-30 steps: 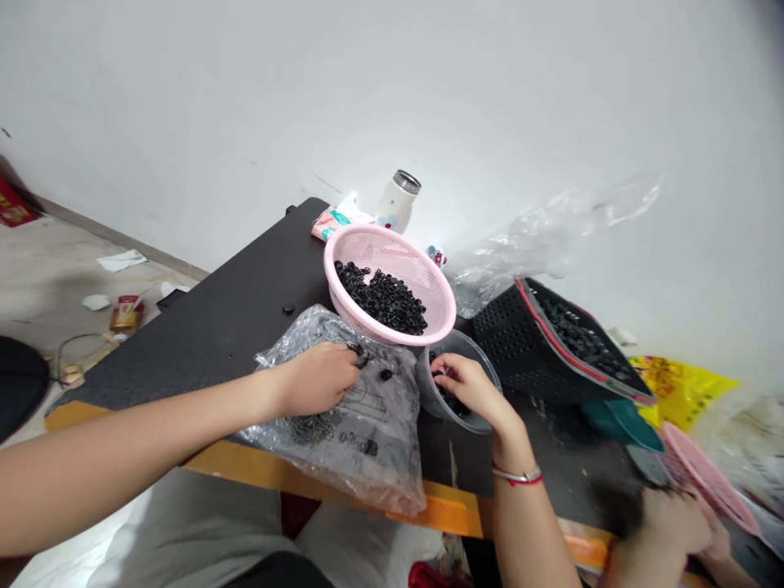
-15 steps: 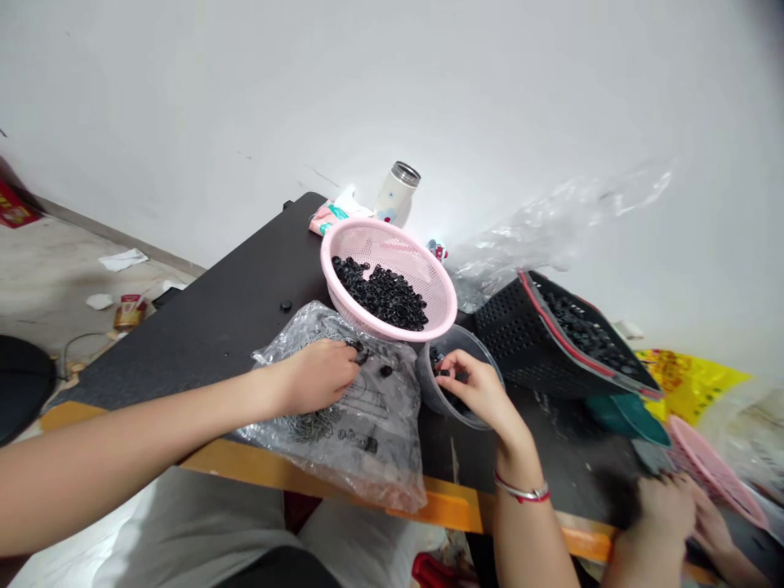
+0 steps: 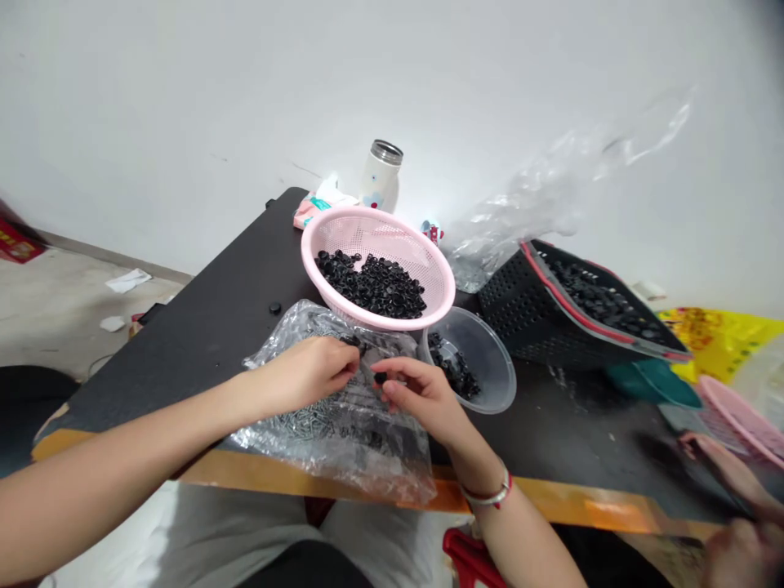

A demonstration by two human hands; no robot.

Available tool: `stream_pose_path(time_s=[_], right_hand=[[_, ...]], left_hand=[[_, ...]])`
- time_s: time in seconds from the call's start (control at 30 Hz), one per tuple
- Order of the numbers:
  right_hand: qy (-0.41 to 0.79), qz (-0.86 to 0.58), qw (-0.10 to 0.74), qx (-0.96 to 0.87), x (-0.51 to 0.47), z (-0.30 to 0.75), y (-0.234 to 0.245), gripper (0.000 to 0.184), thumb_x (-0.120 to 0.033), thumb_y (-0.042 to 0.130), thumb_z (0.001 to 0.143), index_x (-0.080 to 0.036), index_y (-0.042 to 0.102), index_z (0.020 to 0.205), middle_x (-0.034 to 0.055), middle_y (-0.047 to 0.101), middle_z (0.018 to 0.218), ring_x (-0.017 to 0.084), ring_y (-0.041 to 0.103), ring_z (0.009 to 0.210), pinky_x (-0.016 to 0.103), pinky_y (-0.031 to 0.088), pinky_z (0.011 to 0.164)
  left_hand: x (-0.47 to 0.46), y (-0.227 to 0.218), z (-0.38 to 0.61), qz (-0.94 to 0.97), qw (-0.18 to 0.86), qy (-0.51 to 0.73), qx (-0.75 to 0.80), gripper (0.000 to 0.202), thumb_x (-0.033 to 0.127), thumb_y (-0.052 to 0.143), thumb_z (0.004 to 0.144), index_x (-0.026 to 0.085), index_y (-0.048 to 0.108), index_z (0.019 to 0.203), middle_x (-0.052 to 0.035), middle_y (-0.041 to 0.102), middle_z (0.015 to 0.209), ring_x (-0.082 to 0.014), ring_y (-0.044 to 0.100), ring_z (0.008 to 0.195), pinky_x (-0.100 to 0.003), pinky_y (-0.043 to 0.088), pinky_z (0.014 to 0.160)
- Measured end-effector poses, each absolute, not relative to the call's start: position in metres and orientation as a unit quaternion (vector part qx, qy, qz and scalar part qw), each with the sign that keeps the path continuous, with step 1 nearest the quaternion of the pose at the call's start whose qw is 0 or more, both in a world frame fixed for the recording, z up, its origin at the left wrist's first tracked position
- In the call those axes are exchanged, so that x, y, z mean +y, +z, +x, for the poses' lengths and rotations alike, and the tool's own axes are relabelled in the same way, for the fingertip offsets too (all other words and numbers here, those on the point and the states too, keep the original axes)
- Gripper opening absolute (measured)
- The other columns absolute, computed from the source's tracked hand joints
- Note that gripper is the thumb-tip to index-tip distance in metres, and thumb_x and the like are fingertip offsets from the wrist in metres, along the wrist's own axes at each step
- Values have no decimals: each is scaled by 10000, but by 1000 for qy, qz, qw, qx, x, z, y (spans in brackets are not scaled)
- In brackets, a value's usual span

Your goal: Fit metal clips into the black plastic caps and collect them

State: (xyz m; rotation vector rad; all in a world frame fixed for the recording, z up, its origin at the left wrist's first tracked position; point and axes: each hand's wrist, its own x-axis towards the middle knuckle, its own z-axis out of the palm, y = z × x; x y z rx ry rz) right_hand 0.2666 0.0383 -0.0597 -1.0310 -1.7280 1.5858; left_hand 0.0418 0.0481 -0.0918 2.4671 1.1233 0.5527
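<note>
My left hand (image 3: 312, 374) rests on a clear plastic bag (image 3: 343, 425) of small metal parts and pinches a small dark piece at its fingertips. My right hand (image 3: 422, 396) is over the same bag, fingers pinched on a small black ring. The two hands almost meet. A clear plastic bowl (image 3: 490, 377) holding some black rings stands just right of my right hand. Behind the bag a pink colander (image 3: 429, 265) is heaped with black rings.
A tilted black perforated basket (image 3: 520, 302) with more rings lies at the right. A white bottle (image 3: 378, 173) and crumpled clear plastic (image 3: 539, 212) stand by the wall. Another person's hands (image 3: 728, 490) work at a pink basket (image 3: 744, 416) far right. The black table (image 3: 233, 302) has an orange front edge.
My right hand has come out of the clear bowl and moved left to the bag, carrying a black ring toward my left hand. The view has shifted slightly.
</note>
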Motion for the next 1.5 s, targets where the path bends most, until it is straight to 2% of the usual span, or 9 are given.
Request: stream_pose_path(time_s=[0.3, 0.53, 0.67, 0.87, 1.03, 1.13, 1.23, 1.4, 1.5], right_hand=[[706, -393, 304, -505, 39, 259, -93, 288, -375, 743, 781, -177, 682, 981, 11, 645, 768, 84, 568, 610, 170, 484, 509], [722, -372, 316, -489, 37, 256, -97, 236, -324, 713, 796, -172, 644, 963, -3, 616, 734, 84, 536, 585, 165, 471, 468], [708, -375, 307, -514, 34, 254, -94, 180, -278, 660, 814, -173, 660, 961, -2, 613, 746, 83, 517, 584, 167, 469, 466], [667, -387, 306, -558, 31, 256, -94, 215, -254, 633, 831, -179, 697, 1022, 17, 645, 829, 87, 518, 604, 187, 478, 492], [563, -376, 328, -659, 30, 257, -95, 245, -207, 596, 877, -193, 709, 1093, 12, 686, 857, 78, 506, 597, 192, 427, 548], [483, -363, 343, -719, 29, 257, -90, 236, -143, 576, 877, -187, 730, 1049, 19, 718, 871, 104, 569, 685, 208, 424, 618], [441, -353, 354, -745, 28, 257, -87, 231, -111, 562, 874, -176, 738, 1010, 28, 730, 897, 108, 590, 713, 213, 432, 661], [441, -354, 349, -747, 27, 256, -87, 217, -108, 565, 868, -181, 731, 987, 26, 725, 902, 94, 561, 673, 211, 420, 635], [505, -376, 354, -692, 28, 256, -91, 167, -145, 605, 844, -181, 710, 969, 6, 667, 816, 92, 524, 659, 199, 415, 584]], left_hand=[[55, -88, 34, 860, 229, 155, 428, 238, 185, 444, 950, 179, 681, 950, -61, 722, 898, -224, 670, 843, -321, 457, 749], [46, -75, 41, 814, 327, 181, 444, 134, 222, 513, 934, 179, 628, 880, 18, 674, 766, -120, 602, 652, -223, 407, 635], [43, -72, 45, 810, 344, 176, 442, 124, 200, 521, 923, 180, 633, 873, 39, 662, 709, -102, 587, 606, -205, 390, 603], [41, -70, 44, 783, 372, 185, 462, 152, 237, 519, 913, 200, 662, 948, 22, 727, 785, -116, 656, 668, -212, 439, 633], [37, -71, 44, 741, 418, 216, 480, 270, 242, 549, 856, 185, 603, 1115, 1, 743, 758, -148, 689, 688, -228, 485, 633], [37, -74, 44, 708, 451, 224, 496, 381, 261, 561, 830, 171, 569, 1200, -17, 752, 749, -168, 699, 676, -241, 492, 609], [37, -75, 45, 678, 479, 237, 505, 412, 262, 577, 799, 158, 580, 1198, -12, 743, 702, -166, 699, 653, -250, 508, 635], [39, -74, 45, 658, 489, 243, 519, 376, 297, 606, 804, 144, 621, 1147, -21, 732, 697, -164, 693, 666, -262, 517, 665], [41, -74, 46, 648, 496, 255, 519, 361, 336, 656, 795, 144, 647, 1101, -29, 731, 709, -155, 671, 637, -253, 508, 622]])
